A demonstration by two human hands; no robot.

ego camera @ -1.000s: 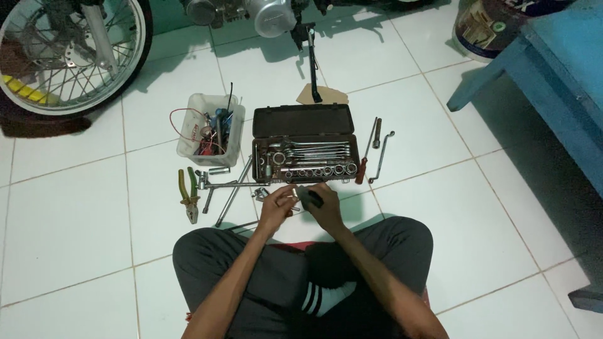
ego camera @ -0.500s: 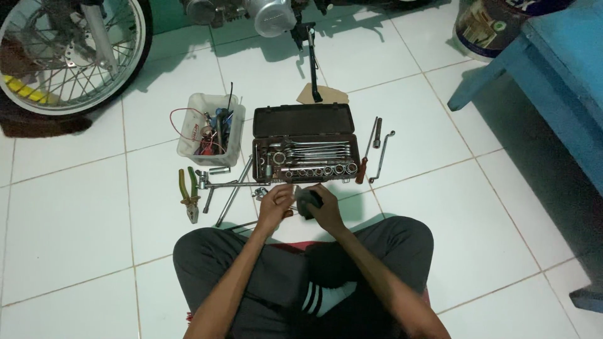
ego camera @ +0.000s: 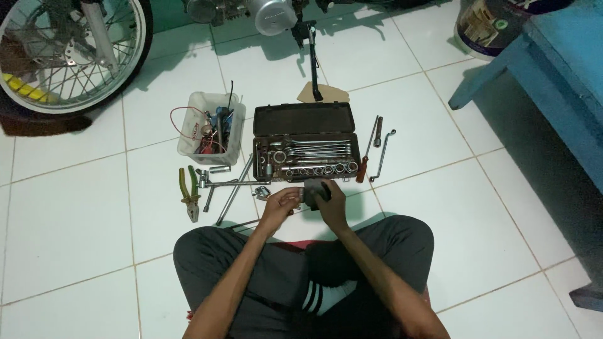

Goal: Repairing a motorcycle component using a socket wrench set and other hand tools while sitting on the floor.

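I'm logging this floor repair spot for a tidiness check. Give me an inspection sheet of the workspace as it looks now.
Surface: white tiled floor, person sits cross-legged on it.
Job's things: small dark part held between both hands; open socket set case just beyond.
Clutter: pliers, T-handle wrench, bent wrench, screwdriver loose on the tiles; clear tub of small tools.
Grippers: left hand and right hand both closed on the part.
Cables: red wire looping out of the tub.
Surroundings: motorcycle wheel, kickstand, blue bench.
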